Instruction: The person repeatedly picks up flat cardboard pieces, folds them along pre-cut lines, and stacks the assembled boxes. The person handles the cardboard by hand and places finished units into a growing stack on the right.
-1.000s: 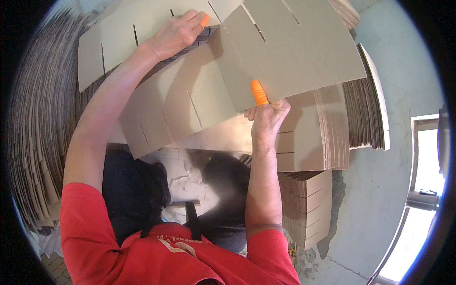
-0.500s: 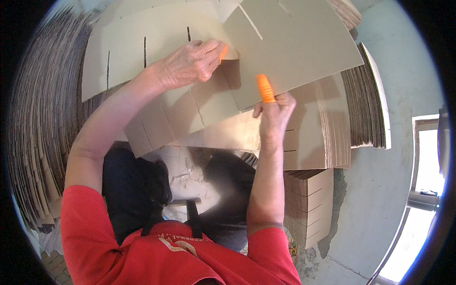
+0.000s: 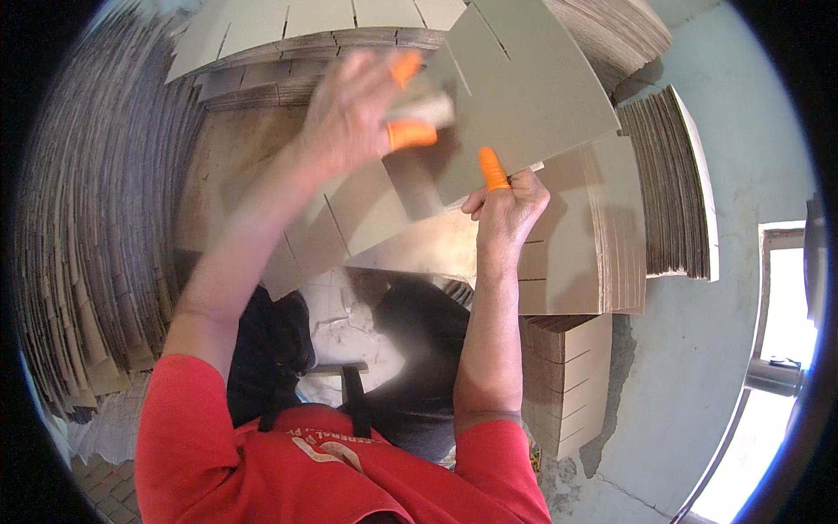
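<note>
Shifting left hand (image 3: pixel 353 113): blurred and half spread, thumb and forefinger apart; whether it had hold of anything could not be told. Half a second earlier it was sharper and more closed, over the front edge of the upper cardboard.
Right hand (image 3: pixel 509 196): almost where it was before, curled closed, its thumb laid against the upright sheet (image 3: pixel 541 87), pinching its bottom edge.
Upright sheet: in front of the person, its right corner farther left than before; the lower sheet (image 3: pixel 371 205) met it along its left side. Whether the two were joined could not be told.
Brown surface (image 3: pixel 231 166): now exposed on the left, previously covered.
Orange finger covers (image 3: pixel 491 168): three, two on the left hand, one on the right thumb.
Slits on upright sheet: two visible.
Right-hand stacks: three, including a slitted bundle (image 3: pixel 585 384) lowest.
Writing: pale lettering and an emblem crossed the red shirt (image 3: pixel 349 476).
</note>
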